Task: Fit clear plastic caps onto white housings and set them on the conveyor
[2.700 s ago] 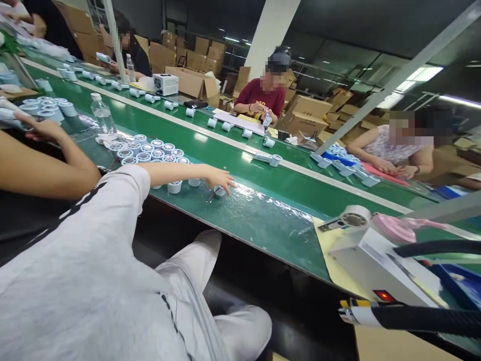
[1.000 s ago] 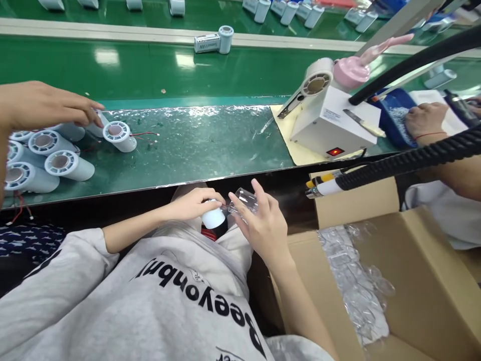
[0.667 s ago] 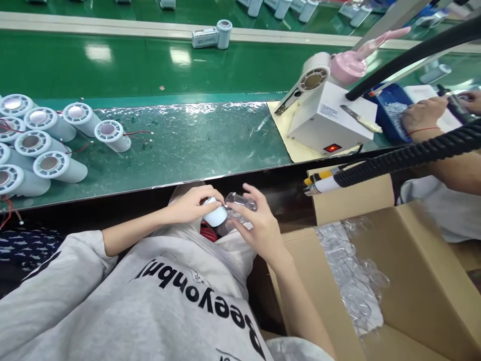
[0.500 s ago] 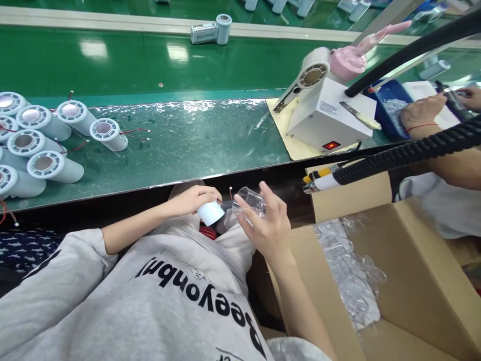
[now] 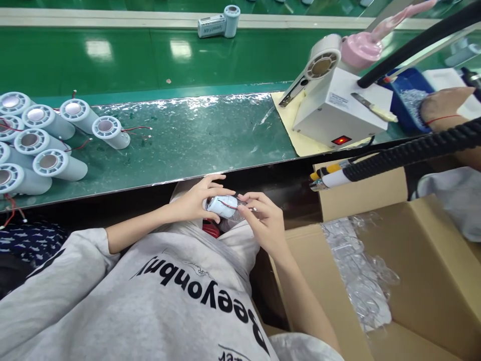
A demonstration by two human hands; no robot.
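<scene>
Head view, left hand [image 5: 198,201]: we see its fingers curved part-way round the left end of a pale blue cylinder [image 5: 224,206], the thumb below and the others above, so it has hold of it.
Right hand [image 5: 266,220]: we find its fingers drawn nearly together at the cylinder's other end, by a clear plastic piece [image 5: 237,216] and a thin wire; we cannot tell which of these they grip.
Cylinder: we see it lying on its side between the two hands, above the lap and in front of the desk [image 5: 203,138].
Desk, left: we count several more blue cylinders [image 5: 60,165] grouped here, most tilted, with red and dark wires trailing.
Desk, right: we see a white box [image 5: 330,120] with a lit red switch, a knife [image 5: 374,108] on top and a white fan [image 5: 319,65] by it.
Green belt [image 5: 131,60]: we see a blue fan [image 5: 231,22] lying beyond the desk.
Cardboard box [image 5: 432,265]: we see clear pieces [image 5: 356,281] heaped inside, right of the right hand.
Blue tray [image 5: 397,108]: we see a co-worker's hand [image 5: 441,104] beside it.
</scene>
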